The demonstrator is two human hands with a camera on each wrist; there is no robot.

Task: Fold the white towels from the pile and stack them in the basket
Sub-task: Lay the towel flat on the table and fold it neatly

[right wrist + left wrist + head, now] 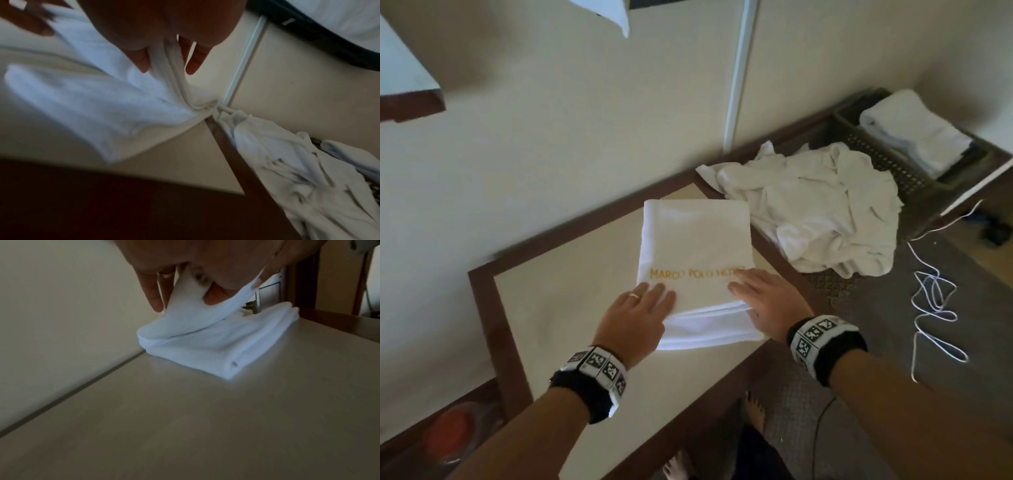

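Observation:
A white towel (695, 240) with gold lettering lies folded on the cream table top (571, 308). Both hands are at the near edge of its top layer. My left hand (650, 301) pinches that layer at the left corner; in the left wrist view its fingers (152, 293) hold the layer lifted off the towel (205, 344). My right hand (753, 291) holds the right corner, and its fingers (193, 61) have the towel's (82, 105) edge bunched between them. The crumpled pile of towels (825, 212) lies to the right. Behind it the dark basket (887, 161) holds folded towels (914, 133).
The table has a dark wooden border and stands against a cream wall. A white cord (935, 308) lies looped on the grey carpet to the right. An orange object (448, 435) sits low at the left. Bare feet (753, 411) show below the table edge.

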